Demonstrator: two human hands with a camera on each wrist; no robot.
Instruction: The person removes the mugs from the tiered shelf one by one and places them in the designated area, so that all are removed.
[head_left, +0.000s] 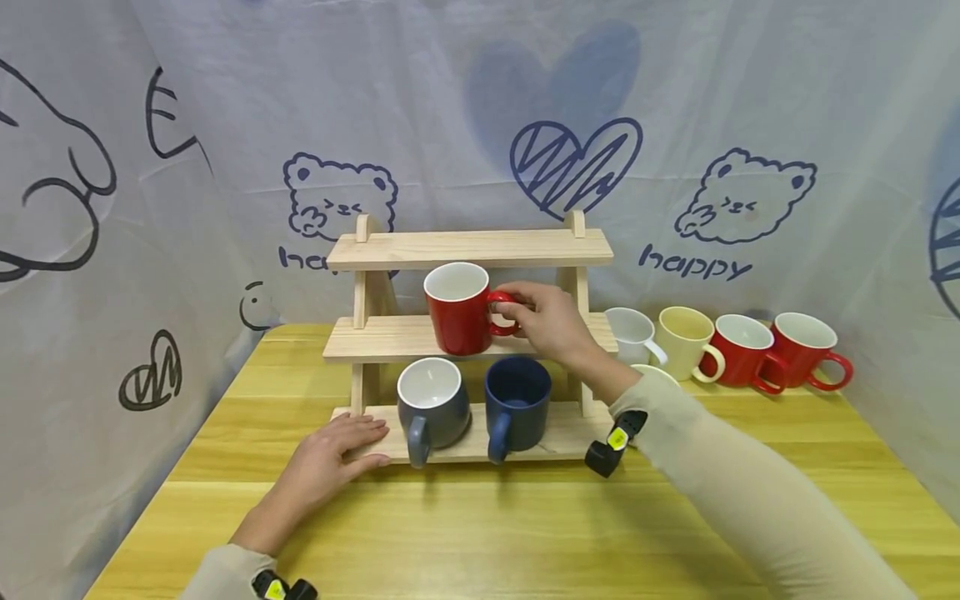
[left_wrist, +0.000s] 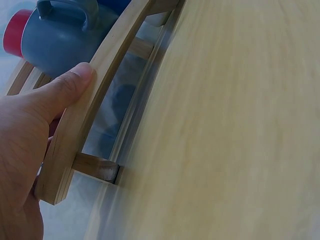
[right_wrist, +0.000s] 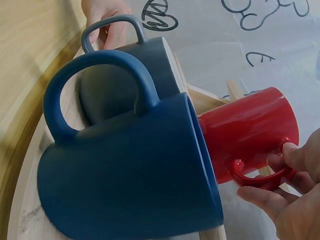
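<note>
By its handle, my right hand [head_left: 551,321] holds a red mug [head_left: 459,321] with a white inside, upright at the middle tier of a wooden display shelf [head_left: 471,247]. Thumb and fingertips close round that handle in the right wrist view. My left hand [head_left: 330,454] grips the left end of the bottom tier; in the left wrist view its thumb [left_wrist: 80,75] lies on the board and the other fingers are mostly hidden behind it. On the bottom tier stand a grey-blue mug [head_left: 433,408] with a white inside and a dark blue mug [head_left: 517,408], handles toward me.
Right of the shelf, a white mug [head_left: 632,332], a yellow mug [head_left: 684,342] and two red mugs, one nearer [head_left: 738,350] and one farther right [head_left: 801,346], line the table [head_left: 480,533]. Another pale rim [head_left: 660,373] shows behind my right wrist. A printed cloth [head_left: 450,100] hangs behind.
</note>
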